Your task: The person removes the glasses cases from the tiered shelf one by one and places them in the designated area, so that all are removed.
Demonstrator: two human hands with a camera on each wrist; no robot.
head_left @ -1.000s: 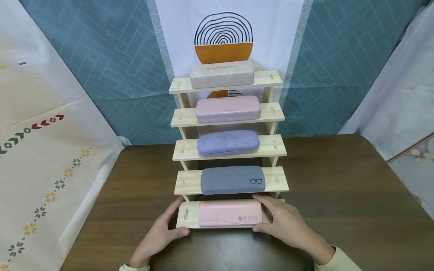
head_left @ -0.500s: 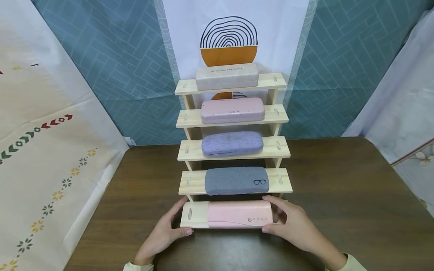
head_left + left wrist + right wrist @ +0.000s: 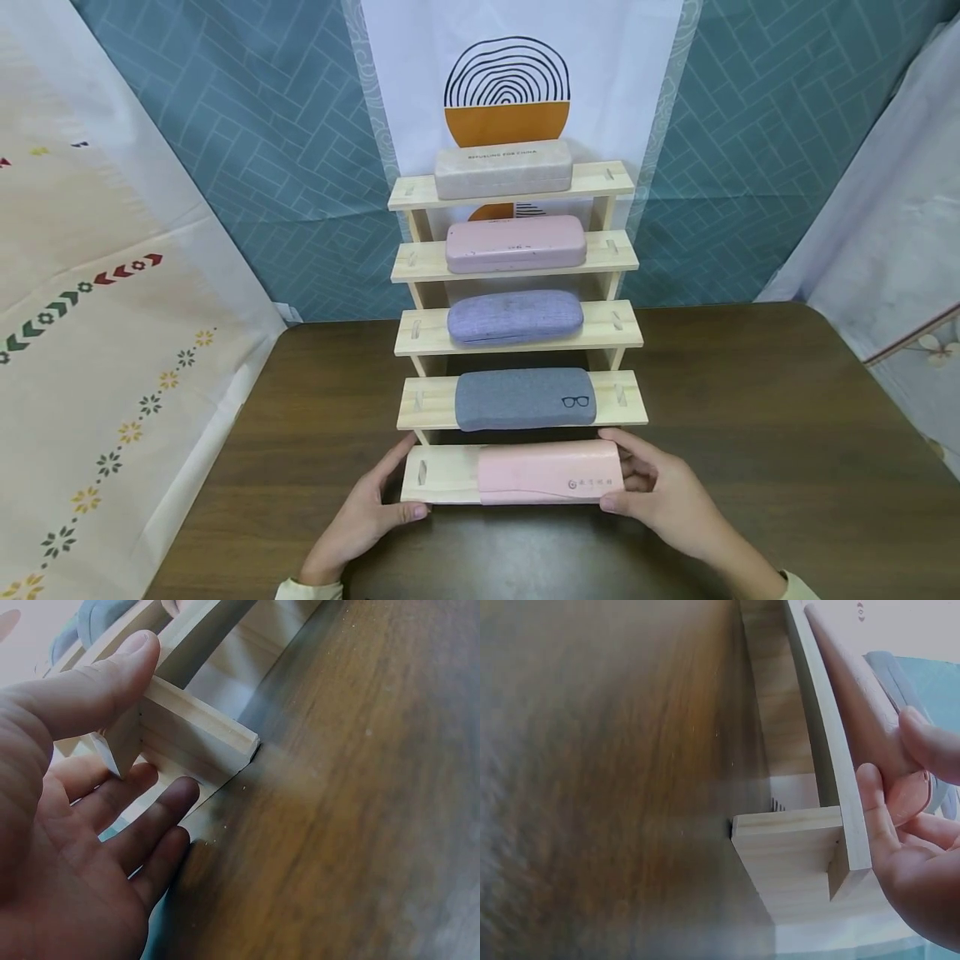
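In the head view a pink glasses case (image 3: 551,472) lies on the bottom shelf of a stepped wooden rack (image 3: 442,475), toward its right end. My right hand (image 3: 671,497) holds the case by its right end, thumb at the front edge and index finger at the back. The right wrist view shows the fingers (image 3: 879,799) curled about the end of the pink case (image 3: 862,712). At the shelf's left end, my left hand (image 3: 366,510) grips the board between thumb and fingers. In the left wrist view its thumb (image 3: 124,675) lies along the board.
Higher steps carry a grey-blue glasses case (image 3: 525,400), a purple one (image 3: 516,317), a mauve one (image 3: 516,246) and a pale grey one (image 3: 502,171). The rack stands on a dark wooden table (image 3: 750,400). A patterned blue cloth (image 3: 300,167) hangs behind.
My right hand has moved right, and the pink glasses case has slid right along the bottom shelf with it. The left hand stays at the shelf's left end. The head view has shifted slightly.
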